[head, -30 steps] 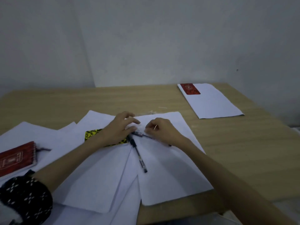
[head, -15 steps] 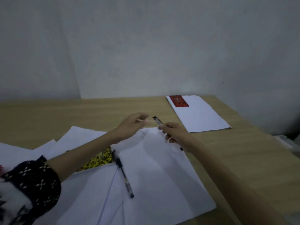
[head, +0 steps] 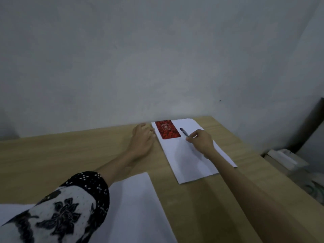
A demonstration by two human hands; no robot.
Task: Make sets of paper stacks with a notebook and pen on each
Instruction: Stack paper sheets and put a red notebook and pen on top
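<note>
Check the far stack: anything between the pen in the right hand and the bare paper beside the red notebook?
Nothing visible. The right hand holds the pen just above bare white paper stack, right of the red notebook. The left hand rests at the stack's left edge, out of the path.

Dim, flat, bluish light; soft focus throughout, faint shadows, wide-angle bending at edges, the patterned sleeve [head: 66,213] blurred.
</note>
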